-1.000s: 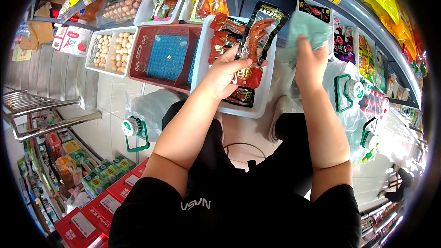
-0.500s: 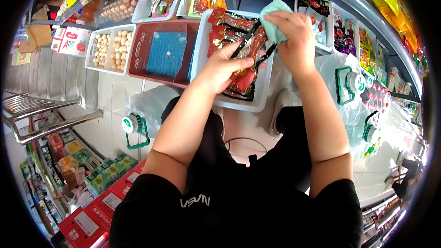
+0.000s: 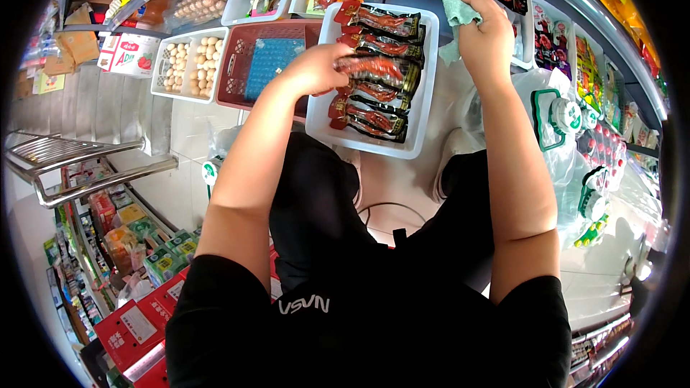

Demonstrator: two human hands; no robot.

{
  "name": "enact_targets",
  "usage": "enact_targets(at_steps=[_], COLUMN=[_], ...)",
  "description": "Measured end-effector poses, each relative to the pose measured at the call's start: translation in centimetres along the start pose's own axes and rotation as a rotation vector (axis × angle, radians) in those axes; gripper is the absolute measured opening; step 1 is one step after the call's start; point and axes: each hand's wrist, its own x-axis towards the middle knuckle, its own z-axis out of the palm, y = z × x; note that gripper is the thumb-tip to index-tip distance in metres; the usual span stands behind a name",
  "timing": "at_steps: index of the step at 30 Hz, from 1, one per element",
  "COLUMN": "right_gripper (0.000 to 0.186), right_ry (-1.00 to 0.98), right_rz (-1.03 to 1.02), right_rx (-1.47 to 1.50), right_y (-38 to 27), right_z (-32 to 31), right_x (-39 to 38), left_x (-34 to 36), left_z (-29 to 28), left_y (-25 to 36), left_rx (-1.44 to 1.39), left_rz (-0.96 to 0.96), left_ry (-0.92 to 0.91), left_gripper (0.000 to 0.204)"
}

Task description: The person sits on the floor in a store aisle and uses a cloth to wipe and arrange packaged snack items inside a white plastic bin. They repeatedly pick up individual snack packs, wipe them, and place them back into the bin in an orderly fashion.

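Observation:
A white plastic tray [image 3: 425, 111] in front of me holds several sealed clear-and-black packs of reddish-brown meat, lying across it in a row. At the tray's left side, my left hand [image 3: 316, 70] is closed on the left end of one meat pack [image 3: 377, 70], which lies among the others. Its fingertips are partly hidden. A crumpled pale green cloth [image 3: 457, 11] is gripped in my right hand [image 3: 487, 32], raised beyond the tray's right edge and apart from the packs.
A reddish-brown basket [image 3: 237, 65] with a blue lining stands left of the tray, beside a white egg tray [image 3: 153, 79]. Shelf bins of packaged food line the far side. Large clear water bottles [image 3: 564, 115] stand at right; a metal rack [image 3: 93, 165] is at left.
The meat pack has gone from being held up against the cloth to lying in the tray. My right hand has drawn the cloth away to the upper right; my left hand has moved left.

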Motion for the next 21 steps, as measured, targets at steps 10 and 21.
enact_targets(at_steps=[10,21], right_gripper=[0.051,0.058], right_ry=[-0.015,-0.092], right_rz=[-0.070,-0.057], right_rx=[0.000,-0.013], right_y=[0.3,0.0], right_z=[-0.6,0.4], right_x=[-0.4,-0.4], left_x=[6.8,8.7], left_z=[7.0,7.9], left_y=[-5.1,-6.7], left_rx=[0.096,0.494], left_rz=[0.008,-0.081], left_ry=[-0.138,0.042], left_gripper=[0.038,0.039])
